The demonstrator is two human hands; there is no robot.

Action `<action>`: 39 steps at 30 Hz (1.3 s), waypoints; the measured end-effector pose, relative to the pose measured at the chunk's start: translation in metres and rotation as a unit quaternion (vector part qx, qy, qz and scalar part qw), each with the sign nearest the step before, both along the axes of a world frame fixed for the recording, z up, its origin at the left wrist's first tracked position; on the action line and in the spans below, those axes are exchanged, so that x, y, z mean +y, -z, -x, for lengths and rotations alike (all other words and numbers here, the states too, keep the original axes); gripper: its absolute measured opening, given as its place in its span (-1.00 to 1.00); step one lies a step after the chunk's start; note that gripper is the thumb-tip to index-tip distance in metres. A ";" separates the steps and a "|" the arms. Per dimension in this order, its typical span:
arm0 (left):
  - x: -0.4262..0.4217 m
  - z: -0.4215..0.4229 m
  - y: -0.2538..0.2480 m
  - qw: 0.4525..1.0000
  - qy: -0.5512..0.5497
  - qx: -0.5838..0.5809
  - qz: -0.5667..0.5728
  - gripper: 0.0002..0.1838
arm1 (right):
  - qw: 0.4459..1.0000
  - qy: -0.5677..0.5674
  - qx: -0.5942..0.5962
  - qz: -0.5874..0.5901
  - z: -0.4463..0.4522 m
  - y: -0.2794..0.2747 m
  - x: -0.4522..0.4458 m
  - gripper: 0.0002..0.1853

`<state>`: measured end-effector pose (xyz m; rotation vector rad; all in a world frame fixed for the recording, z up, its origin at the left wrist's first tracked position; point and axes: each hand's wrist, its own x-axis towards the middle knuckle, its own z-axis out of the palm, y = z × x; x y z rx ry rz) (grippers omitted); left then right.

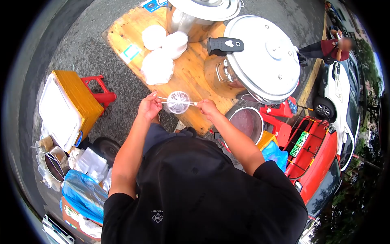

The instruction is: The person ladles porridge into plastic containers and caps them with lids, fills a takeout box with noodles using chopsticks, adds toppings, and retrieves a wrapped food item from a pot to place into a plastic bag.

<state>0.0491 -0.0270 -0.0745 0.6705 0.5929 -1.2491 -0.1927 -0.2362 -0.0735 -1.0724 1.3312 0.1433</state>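
In the head view a clear plastic bag [178,102] hangs in front of me, its top gathered in the middle. It seems to be around a round clear container, whose contents I cannot make out. My left hand [150,106] is closed in a pinch on the bag's left handle. My right hand [207,108] pinches the opposite handle, so both handles are stretched straight out sideways. Below and beyond them lies the wooden tabletop [191,83]. White foam bowls [174,44] and a white plastic-wrapped bundle [157,67] are on it, beyond my left hand.
A large lidded pot [264,57] and a second pot [189,24] stand on the table. A bucket [245,124] and red stools [278,128] are at the right. To the left are a yellow box [87,110] and a blue bag [83,195]. A person [335,49] stands by parked cars.
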 end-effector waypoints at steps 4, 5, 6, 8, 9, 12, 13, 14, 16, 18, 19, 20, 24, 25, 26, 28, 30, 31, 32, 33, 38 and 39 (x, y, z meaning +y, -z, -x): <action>-0.004 -0.001 0.005 1.000 0.014 -0.004 -0.028 -0.83 | 0.999 -0.037 0.006 -0.012 0.004 0.012 -0.012 -0.87; -0.006 -0.004 0.001 0.999 0.022 -0.020 -0.011 -0.85 | 0.999 -0.002 -0.021 -0.033 0.006 0.012 -0.012 -0.90; -0.011 0.000 -0.024 0.993 0.036 -0.105 -0.031 -0.87 | 0.997 0.030 -0.051 -0.053 0.009 0.011 -0.012 -0.92; -0.012 0.008 -0.049 0.973 0.101 -0.207 -0.027 -0.86 | 0.992 0.059 -0.080 -0.083 0.007 -0.018 -0.009 -0.94; -0.018 0.019 -0.079 0.963 0.126 -0.235 -0.030 -0.83 | 0.988 0.069 -0.102 -0.093 0.001 -0.039 -0.004 -0.93; -0.029 0.051 -0.110 0.897 0.279 -0.343 0.024 -0.58 | 0.982 0.027 -0.161 -0.100 -0.018 -0.077 0.017 -0.90; -0.035 0.062 -0.130 0.856 0.325 -0.399 0.041 -0.51 | 0.978 0.034 -0.186 -0.093 -0.021 -0.077 0.025 -0.90; -0.039 0.068 -0.136 0.769 0.391 -0.504 0.048 -0.45 | 0.973 0.039 -0.211 -0.087 -0.025 -0.076 0.033 -0.89; -0.044 0.080 -0.140 0.661 0.393 -0.636 0.068 -0.44 | 0.963 0.063 -0.254 -0.066 -0.035 -0.073 0.047 -0.87; -0.045 0.094 -0.124 0.603 0.374 -0.704 -0.037 -0.43 | 0.953 0.094 -0.284 -0.041 -0.037 -0.071 0.055 -0.84; -0.047 0.088 -0.139 0.629 0.384 -0.675 -0.023 -0.44 | 0.953 0.084 -0.290 -0.004 -0.037 -0.068 0.059 -0.83; -0.048 0.080 -0.154 0.656 0.390 -0.646 -0.013 -0.45 | 0.951 0.069 -0.299 0.030 -0.039 -0.061 0.059 -0.82; -0.053 0.065 -0.104 0.645 0.297 -0.694 -0.120 -0.45 | 0.942 -0.011 -0.324 0.091 -0.046 -0.057 0.053 -0.83; -0.056 0.059 -0.098 0.685 0.298 -0.656 -0.111 -0.43 | 0.937 -0.065 -0.315 0.137 -0.047 -0.055 0.053 -0.84; -0.058 0.055 -0.091 0.723 0.298 -0.616 -0.094 -0.41 | 0.928 -0.114 -0.303 0.186 -0.045 -0.052 0.050 -0.85; -0.058 0.053 -0.075 0.801 0.303 -0.513 -0.060 -0.39 | 0.913 -0.164 -0.273 0.256 -0.049 -0.050 0.044 -0.86; -0.058 0.054 -0.068 0.846 0.296 -0.443 -0.029 -0.38 | 0.913 -0.171 -0.231 0.289 -0.047 -0.051 0.040 -0.84; -0.057 0.053 -0.068 0.856 0.287 -0.430 -0.019 -0.38 | 0.903 -0.199 -0.197 0.327 -0.052 -0.070 0.042 -0.87; -0.056 0.052 -0.068 0.866 0.279 -0.416 -0.008 -0.38 | 0.889 -0.225 -0.160 0.365 -0.055 -0.090 0.042 -0.89; -0.057 0.051 -0.066 0.866 0.268 -0.421 -0.020 -0.40 | 0.873 -0.250 -0.119 0.401 -0.060 -0.105 0.041 -0.90; -0.070 0.053 -0.050 0.878 0.269 -0.396 -0.010 -0.65 | 0.920 -0.336 -0.125 0.160 -0.052 -0.087 0.013 -0.66; -0.071 0.053 -0.065 0.881 0.267 -0.390 -0.002 -0.71 | 0.938 -0.321 -0.097 0.091 -0.059 -0.112 0.013 -0.65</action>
